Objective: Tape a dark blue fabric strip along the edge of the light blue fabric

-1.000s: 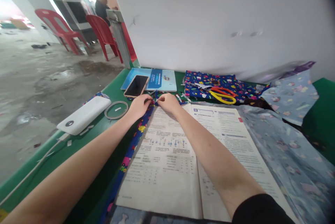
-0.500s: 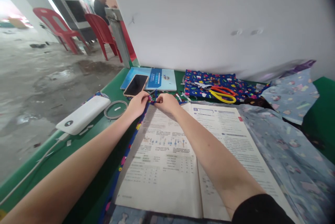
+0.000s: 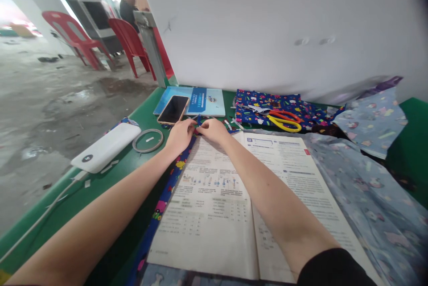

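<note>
An open printed book [image 3: 214, 228] lies on the green table, with a sheet of blue patterned wrapping paper [image 3: 167, 190] showing along its left edge. My left hand [image 3: 182, 135] is closed in a pinch on this paper at the book's upper left corner. Right beside it, my right hand [image 3: 211, 130] also pinches the paper's edge, fingertips nearly meeting the left ones. A small blue bit of the paper sticks up between them. The fingertips partly hide the corner.
A phone [image 3: 173, 109] rests against a blue booklet [image 3: 209, 102]. At left are a white power bank [image 3: 106, 147] with a cable and a tape roll [image 3: 147, 149]. Scissors [image 3: 284, 121] lie on folded patterned paper [image 3: 261, 100]. Pale patterned sheeting [image 3: 364, 188] spreads at right. A person [image 3: 128, 7] sits beyond.
My left hand has rolled over and shifted slightly right at the corner. More of the blue paper shows along the book's left edge. My right hand has barely moved.
</note>
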A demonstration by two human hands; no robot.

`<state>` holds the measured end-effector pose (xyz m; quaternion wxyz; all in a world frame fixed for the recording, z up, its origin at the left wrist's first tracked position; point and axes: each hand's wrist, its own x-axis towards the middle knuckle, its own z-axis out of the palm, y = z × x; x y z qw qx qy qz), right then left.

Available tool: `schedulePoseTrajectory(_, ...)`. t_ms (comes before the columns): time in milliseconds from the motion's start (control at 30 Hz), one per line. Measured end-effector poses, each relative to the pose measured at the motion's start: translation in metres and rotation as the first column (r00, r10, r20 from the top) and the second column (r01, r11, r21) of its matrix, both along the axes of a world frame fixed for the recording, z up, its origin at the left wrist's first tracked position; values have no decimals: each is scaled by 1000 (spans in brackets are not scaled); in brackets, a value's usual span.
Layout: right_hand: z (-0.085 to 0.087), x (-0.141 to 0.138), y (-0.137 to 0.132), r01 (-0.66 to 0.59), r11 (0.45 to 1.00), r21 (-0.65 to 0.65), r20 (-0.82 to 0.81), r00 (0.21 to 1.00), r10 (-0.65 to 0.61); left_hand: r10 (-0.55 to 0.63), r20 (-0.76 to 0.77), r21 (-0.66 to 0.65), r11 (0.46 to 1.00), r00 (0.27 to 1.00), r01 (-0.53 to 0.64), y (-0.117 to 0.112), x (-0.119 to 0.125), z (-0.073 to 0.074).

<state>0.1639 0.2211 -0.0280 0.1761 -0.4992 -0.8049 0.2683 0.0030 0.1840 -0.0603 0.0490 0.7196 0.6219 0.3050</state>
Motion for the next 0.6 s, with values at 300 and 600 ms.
schedulePoseTrajectory(300,-4,-3,-1,38,998,54,74,996,-42,-11,43,22,1000,999,10,-1,0,-1)
schedulePoseTrajectory(600,-5,-7,-2,78,993,86,97,992,-86,41,-59,48,998,997,-39,-6,-1,1)
